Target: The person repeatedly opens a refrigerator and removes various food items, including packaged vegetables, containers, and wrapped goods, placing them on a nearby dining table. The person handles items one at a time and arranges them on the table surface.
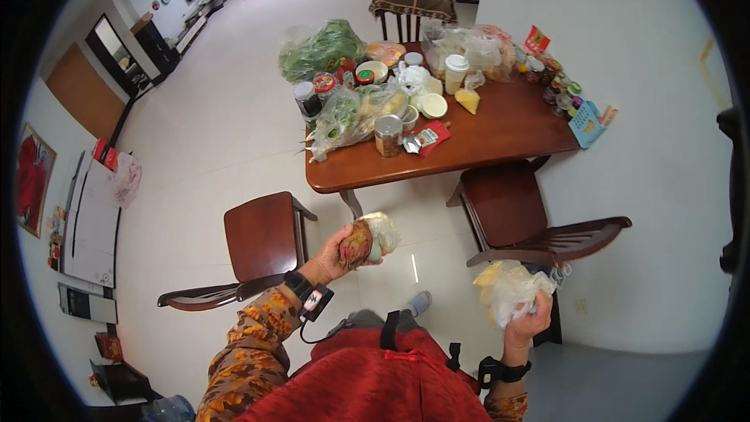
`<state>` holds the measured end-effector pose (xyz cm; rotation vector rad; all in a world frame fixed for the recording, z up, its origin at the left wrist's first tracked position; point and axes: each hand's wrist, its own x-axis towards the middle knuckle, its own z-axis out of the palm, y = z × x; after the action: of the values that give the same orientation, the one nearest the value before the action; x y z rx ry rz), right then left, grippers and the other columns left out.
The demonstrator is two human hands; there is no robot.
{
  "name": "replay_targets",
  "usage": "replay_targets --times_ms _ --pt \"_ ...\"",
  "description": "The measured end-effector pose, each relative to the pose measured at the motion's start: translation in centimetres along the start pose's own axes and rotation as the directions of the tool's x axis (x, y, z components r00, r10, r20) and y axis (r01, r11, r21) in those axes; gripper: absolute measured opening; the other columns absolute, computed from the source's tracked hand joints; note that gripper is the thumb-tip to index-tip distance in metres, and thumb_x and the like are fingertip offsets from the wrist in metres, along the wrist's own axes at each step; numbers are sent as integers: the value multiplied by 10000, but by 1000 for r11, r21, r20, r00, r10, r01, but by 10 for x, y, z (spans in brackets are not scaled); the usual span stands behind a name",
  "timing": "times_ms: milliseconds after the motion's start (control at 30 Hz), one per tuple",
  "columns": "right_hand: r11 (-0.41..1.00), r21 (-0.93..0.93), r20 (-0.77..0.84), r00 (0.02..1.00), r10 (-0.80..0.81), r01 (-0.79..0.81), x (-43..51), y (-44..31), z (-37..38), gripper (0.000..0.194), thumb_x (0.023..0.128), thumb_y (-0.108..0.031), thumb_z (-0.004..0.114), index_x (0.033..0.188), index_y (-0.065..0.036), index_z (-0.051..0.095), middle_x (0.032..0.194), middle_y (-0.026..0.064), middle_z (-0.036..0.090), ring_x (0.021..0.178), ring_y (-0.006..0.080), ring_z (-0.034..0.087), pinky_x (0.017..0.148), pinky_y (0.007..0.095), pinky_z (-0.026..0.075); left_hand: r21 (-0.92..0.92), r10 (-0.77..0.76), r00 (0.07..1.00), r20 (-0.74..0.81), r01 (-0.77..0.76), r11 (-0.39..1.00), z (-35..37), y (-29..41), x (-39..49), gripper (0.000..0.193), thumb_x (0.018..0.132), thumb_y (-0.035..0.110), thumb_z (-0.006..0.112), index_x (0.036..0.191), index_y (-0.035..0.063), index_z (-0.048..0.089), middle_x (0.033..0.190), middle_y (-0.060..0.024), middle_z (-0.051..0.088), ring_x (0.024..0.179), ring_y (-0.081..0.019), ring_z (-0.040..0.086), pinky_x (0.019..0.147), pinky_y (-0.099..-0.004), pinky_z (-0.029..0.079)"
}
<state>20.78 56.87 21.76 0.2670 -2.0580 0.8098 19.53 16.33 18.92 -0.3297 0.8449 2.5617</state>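
My left hand (pixel 329 257) grips a reddish-brown root vegetable (pixel 355 245), perhaps a beet or sweet potato. Against it, in the same hand, are a bunched clear plastic bag (pixel 385 231) with something yellowish in it and a smooth pale greenish object (pixel 375 253), mostly hidden. Off to the right, my right hand (pixel 532 315) is closed around a crumpled translucent plastic bag (pixel 511 294) with yellow showing through. What this bag contains cannot be made out. Both hands are held over the floor, in front of the wooden dining table (pixel 498 135).
On the table are bagged leafy greens (pixel 322 50), bagged vegetables (pixel 357 114), a lidded jar (pixel 388 136), a red packet (pixel 433 136), a white-lidded cup (pixel 456 73) and a blue basket (pixel 587 124). Wooden chairs stand left (pixel 261 234) and right (pixel 504 202). A wall (pixel 633 199) bounds the right side.
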Motion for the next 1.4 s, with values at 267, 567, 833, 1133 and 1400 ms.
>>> replay_targets --times_ms 267,567,833,1133,1400 --pt "989 148 147 988 -38 16 61 20 80 338 837 -274 688 1016 -6 584 917 189 637 810 360 645 725 384 522 -69 137 984 -112 -145 987 -35 89 74 661 871 527 531 1356 93 417 1311 -174 501 1150 -374 523 951 -542 436" --pt "996 93 203 979 -26 7 91 2 126 347 844 -273 679 1032 2 583 925 172 635 825 327 637 751 376 508 -331 132 970 -203 -195 923 -95 146 161 628 833 527 578 1287 108 466 1317 -154 471 1155 -374 471 970 -559 400" --pt "994 103 193 979 -58 39 116 -16 183 357 831 -281 697 1022 -2 582 910 185 642 799 340 646 716 371 522 -402 -12 993 -118 -37 915 -136 174 217 665 813 536 632 1296 116 449 1300 -149 476 1165 -366 473 966 -565 403" --pt "988 154 242 969 -49 12 131 -28 243 349 828 -248 689 1034 16 589 925 178 633 817 319 641 741 367 514 -309 -70 990 -126 28 951 -135 193 178 650 821 498 662 1331 174 425 1284 -172 464 1114 -413 502 882 -568 479" --pt "972 231 263 960 -91 29 157 -49 311 262 734 -80 698 978 -21 623 880 184 647 795 353 651 721 372 527 -372 -58 997 -42 38 927 -133 202 173 614 854 525 601 1319 149 463 1227 -181 507 1114 -411 508 905 -554 469"
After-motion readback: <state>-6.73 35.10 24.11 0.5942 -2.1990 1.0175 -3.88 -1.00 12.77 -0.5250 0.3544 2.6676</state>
